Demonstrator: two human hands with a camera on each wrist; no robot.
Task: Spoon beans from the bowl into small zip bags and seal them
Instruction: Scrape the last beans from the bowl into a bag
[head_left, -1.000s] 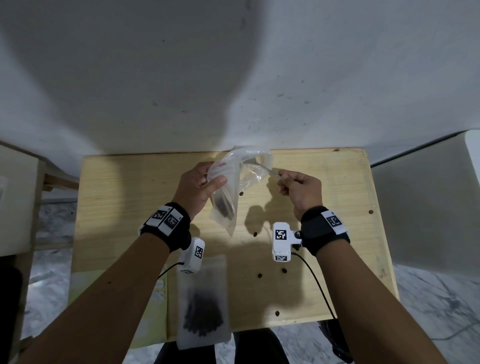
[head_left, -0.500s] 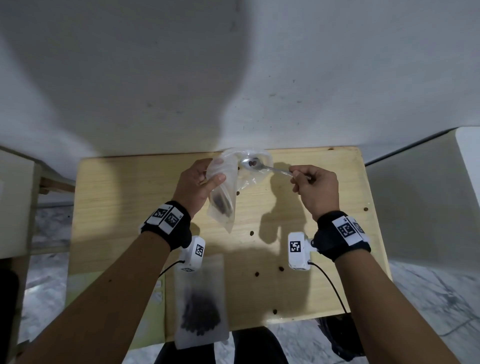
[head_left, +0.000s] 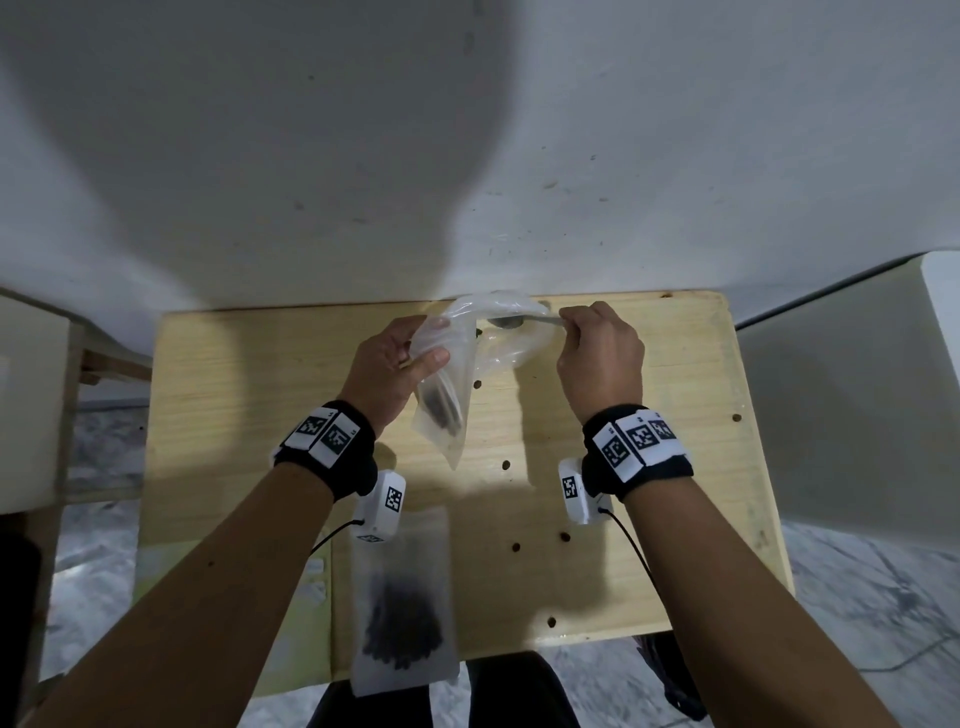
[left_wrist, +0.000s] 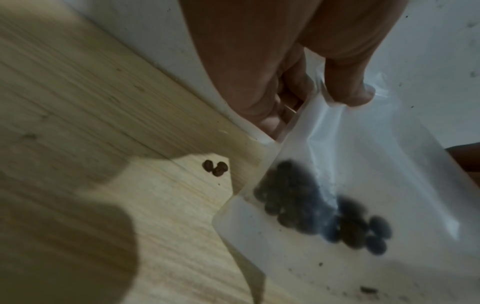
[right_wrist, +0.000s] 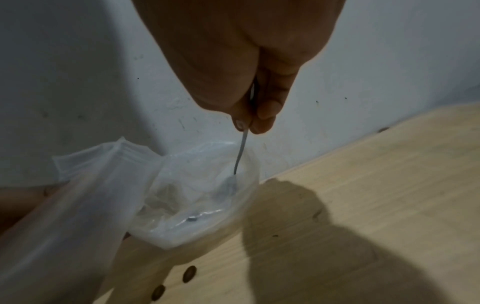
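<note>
Here, the left hand (head_left: 387, 366) pinches a small zip bag (head_left: 447, 400) near its top, thumb on one side and fingers on the other, and holds it up above the far edge of the wooden table (head_left: 675, 467). The bag hangs down at a slant with its mouth open. A little pile of dark beans (left_wrist: 322, 209) sits low inside it — the left wrist view shows them best.

The right hand (head_left: 600, 358) is curled around the thin handle of a spoon (right_wrist: 241, 152), pinching it between thumb and finger. The spoon's round end reaches into a clear plastic bowl (head_left: 519, 343) that stands at the far edge of the table, just beside the wall (head_left: 467, 156). The bowl is right next to the held bag, on its right side. The right wrist view shows the bowl almost empty, with one or two dark bits at the bottom. I cannot tell if the spoon has beans on it.

A second bag (head_left: 402, 603) lies flat at the near edge of the table, with a big dark heap of beans in it. It sticks out a bit over that edge. Loose beans (left_wrist: 215, 168) are scattered on the wood — a few in the middle, a few near the right edge.
</note>
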